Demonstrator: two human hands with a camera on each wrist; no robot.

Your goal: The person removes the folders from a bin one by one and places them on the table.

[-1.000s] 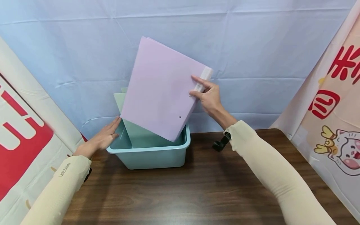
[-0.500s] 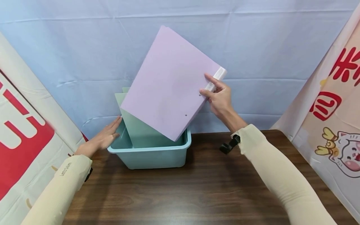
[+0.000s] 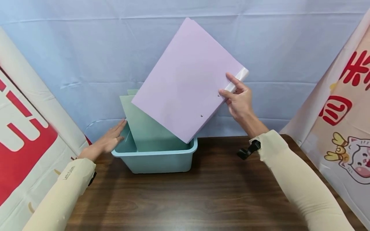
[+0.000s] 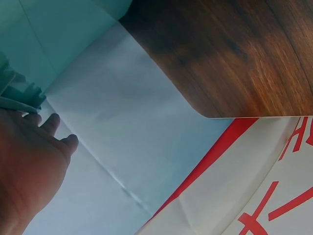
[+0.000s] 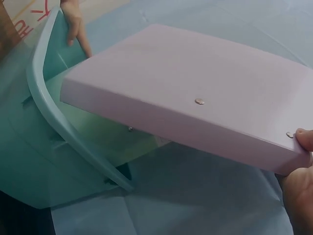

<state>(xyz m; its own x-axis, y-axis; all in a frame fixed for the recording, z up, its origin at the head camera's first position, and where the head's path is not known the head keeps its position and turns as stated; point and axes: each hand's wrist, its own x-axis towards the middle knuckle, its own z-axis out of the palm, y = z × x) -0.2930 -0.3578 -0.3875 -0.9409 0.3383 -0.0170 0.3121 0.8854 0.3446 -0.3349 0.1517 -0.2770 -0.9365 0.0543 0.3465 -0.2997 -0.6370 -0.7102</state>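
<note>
My right hand (image 3: 240, 98) pinches a purple ring binder (image 3: 188, 73) by its spine edge, near the white label strip (image 3: 237, 79). The binder is tilted, and its lowest corner hangs over the right part of a teal plastic bin (image 3: 156, 162). In the right wrist view the thick spine of the binder (image 5: 181, 122) shows, with a rivet on the cover. A green binder (image 3: 144, 128) stands in the bin, partly hidden behind the purple one. With fingers extended, my left hand (image 3: 108, 139) rests at the bin's left rim.
The bin stands on a dark wooden table (image 3: 185, 195), close to the pale blue cloth backdrop (image 3: 277, 64). Printed banners hang at the left (image 3: 26, 128) and right (image 3: 341, 128). Black straps are on both wrists.
My right hand has moved right, carrying the purple binder up and rightward and tilting it further. More of the green binder shows. My left hand stays at the bin.
</note>
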